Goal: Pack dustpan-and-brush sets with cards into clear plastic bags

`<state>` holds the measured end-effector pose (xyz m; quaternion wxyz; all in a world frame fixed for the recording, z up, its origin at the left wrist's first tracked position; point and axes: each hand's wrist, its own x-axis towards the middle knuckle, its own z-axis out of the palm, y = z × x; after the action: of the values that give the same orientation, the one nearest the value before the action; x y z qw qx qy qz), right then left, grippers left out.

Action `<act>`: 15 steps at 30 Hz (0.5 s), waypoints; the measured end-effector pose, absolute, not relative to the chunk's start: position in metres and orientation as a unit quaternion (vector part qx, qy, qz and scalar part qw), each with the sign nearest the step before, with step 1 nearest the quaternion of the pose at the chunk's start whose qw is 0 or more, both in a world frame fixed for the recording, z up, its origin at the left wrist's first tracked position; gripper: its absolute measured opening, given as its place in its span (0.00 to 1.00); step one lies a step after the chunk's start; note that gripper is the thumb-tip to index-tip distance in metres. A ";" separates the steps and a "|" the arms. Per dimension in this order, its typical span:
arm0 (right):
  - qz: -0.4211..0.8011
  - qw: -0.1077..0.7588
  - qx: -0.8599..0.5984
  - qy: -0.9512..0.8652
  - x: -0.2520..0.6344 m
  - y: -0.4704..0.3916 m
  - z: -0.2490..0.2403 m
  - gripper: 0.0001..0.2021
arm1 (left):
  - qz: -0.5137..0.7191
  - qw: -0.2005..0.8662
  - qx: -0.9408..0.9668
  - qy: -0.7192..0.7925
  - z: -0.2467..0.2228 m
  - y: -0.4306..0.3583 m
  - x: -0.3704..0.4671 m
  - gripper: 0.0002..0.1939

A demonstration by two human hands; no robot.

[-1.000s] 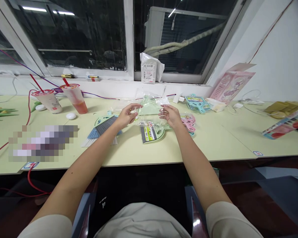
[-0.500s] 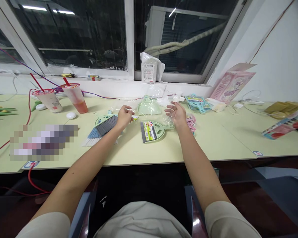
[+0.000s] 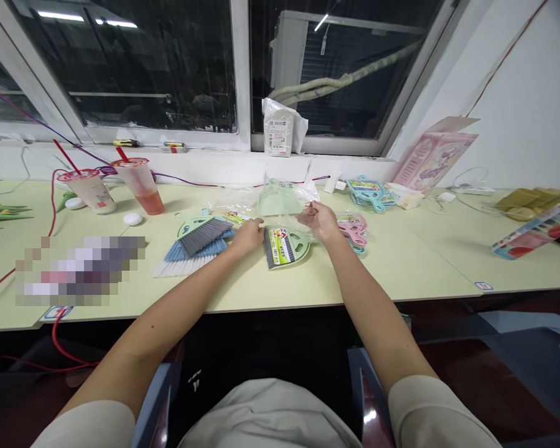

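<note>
Left hand (image 3: 248, 238): fingers curled inward beside the set's bristle edge, center of the frame; whether it pinches anything, I cannot tell.
Right hand (image 3: 321, 221): fingers half bent near the handle, right of center; whether it grips anything, I cannot tell.
Green brush-and-dustpan set (image 3: 287, 247): lies mid-frame between the hands, rounded smooth plastic, stiff grey bristles.
Table (image 3: 401, 274): straight front edge below the set, a pale strip of tabletop between.
Loose brushes (image 3: 200, 241): grey, blue and white bristles overlapping, left of center.
Printed card (image 3: 280, 246): yellow-green, on the set (characters too small to read).
</note>
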<state>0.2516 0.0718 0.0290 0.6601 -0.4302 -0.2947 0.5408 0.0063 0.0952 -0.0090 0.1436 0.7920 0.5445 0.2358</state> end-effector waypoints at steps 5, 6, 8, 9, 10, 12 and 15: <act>0.541 0.653 -0.424 -0.318 0.252 0.072 0.028 0.08 | 0.229 0.109 0.805 0.536 -0.012 0.106 0.022 0.11; 0.542 0.653 -0.425 -0.316 0.253 0.072 0.029 0.08 | 0.224 0.095 0.809 0.536 -0.013 0.108 0.026 0.10; 0.543 0.655 -0.426 -0.307 0.254 0.072 0.031 0.09 | 0.217 0.077 0.814 0.533 -0.013 0.111 0.031 0.10; 0.544 0.656 -0.426 -0.304 0.255 0.073 0.031 0.09 | 0.217 0.079 0.815 0.532 -0.013 0.113 0.032 0.10; 0.545 0.657 -0.425 -0.301 0.255 0.073 0.032 0.09 | 0.221 0.087 0.813 0.532 -0.013 0.113 0.033 0.10; 0.548 0.659 -0.421 -0.297 0.257 0.073 0.033 0.09 | 0.235 0.108 0.806 0.532 -0.012 0.114 0.033 0.11; 0.554 0.663 -0.415 -0.287 0.259 0.072 0.035 0.08 | 0.262 0.142 0.798 0.524 -0.009 0.114 0.030 0.12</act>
<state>0.2587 0.0720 0.0354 0.6628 -0.4146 -0.2867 0.5537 0.0297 0.1140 -0.0087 0.1418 0.7976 0.5243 0.2624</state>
